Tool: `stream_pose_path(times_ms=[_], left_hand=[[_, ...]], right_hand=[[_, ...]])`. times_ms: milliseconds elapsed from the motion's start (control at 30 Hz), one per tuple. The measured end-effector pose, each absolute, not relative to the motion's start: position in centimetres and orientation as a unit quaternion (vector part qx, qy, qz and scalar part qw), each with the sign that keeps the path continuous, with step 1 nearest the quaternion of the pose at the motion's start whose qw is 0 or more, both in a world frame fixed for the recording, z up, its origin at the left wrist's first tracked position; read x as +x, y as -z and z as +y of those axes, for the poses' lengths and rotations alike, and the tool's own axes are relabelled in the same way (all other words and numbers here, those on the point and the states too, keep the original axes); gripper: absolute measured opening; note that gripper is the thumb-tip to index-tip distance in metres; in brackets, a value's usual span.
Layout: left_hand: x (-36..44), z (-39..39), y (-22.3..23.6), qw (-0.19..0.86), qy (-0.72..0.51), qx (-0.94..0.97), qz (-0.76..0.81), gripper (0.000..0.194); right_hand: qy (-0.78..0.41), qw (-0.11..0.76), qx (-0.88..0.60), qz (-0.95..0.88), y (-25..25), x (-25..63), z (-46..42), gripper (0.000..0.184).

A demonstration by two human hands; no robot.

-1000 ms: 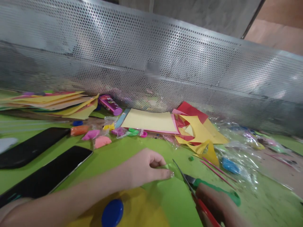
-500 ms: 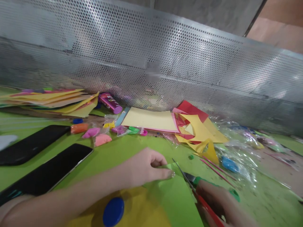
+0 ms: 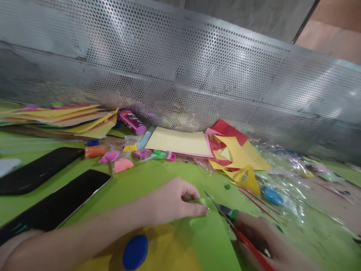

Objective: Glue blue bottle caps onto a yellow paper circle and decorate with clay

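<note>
My left hand (image 3: 173,201) pinches the far corner of a green paper sheet (image 3: 210,241) that lies near the front edge of the table. My right hand (image 3: 266,244) grips a pair of scissors (image 3: 225,216) with red and green handles. Their blades point up and left, with the tips right beside my left fingertips at the paper's edge. A yellow sheet (image 3: 166,252) lies under my left forearm, and a blue round cap (image 3: 135,252) rests on it.
Two black phones (image 3: 58,203) lie at the left. Stacked coloured papers (image 3: 67,120), a purple tube (image 3: 131,121), clay lumps (image 3: 121,165), a cream sheet (image 3: 179,142), red and yellow scraps (image 3: 239,154) and plastic bags (image 3: 284,180) line a perforated metal wall (image 3: 197,75).
My right hand has closed the scissor handles and slid slightly lower. The green handle is now mostly hidden by my fingers. My left hand keeps its pinch on the green paper.
</note>
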State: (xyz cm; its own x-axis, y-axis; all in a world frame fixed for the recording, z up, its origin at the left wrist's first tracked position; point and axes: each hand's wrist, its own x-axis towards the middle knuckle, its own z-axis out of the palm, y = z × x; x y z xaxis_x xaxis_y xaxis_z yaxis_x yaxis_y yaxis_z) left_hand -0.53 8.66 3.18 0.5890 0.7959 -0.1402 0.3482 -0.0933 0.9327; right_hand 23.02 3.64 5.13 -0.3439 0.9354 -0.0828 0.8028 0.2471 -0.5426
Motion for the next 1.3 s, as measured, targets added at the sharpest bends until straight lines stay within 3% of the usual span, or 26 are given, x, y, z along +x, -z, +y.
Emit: stream_pose_path(times_ms=[433, 667, 867, 1300], left_hand=[[-0.4, 8.4, -3.3, 0.529, -0.187, 0.724, 0.402, 0.032], [-0.3, 8.3, -3.1, 0.524, -0.171, 0.735, 0.395, 0.033], [-0.2, 8.1, -3.5, 0.527, -0.162, 0.734, 0.398, 0.032], [0.0, 7.9, -3.2, 0.522, -0.141, 0.744, 0.393, 0.033]], right_hand=[[-0.322, 0.101, -0.572, -0.748, -4.8, 23.7, 4.0, 0.021], [-0.344, 0.020, -0.527, -0.777, -5.1, 24.5, 4.8, 0.026], [-0.376, 0.001, -0.505, -0.777, -5.6, 24.9, 5.2, 0.023], [-0.335, -0.024, -0.484, -0.808, -6.3, 25.1, 5.4, 0.017]])
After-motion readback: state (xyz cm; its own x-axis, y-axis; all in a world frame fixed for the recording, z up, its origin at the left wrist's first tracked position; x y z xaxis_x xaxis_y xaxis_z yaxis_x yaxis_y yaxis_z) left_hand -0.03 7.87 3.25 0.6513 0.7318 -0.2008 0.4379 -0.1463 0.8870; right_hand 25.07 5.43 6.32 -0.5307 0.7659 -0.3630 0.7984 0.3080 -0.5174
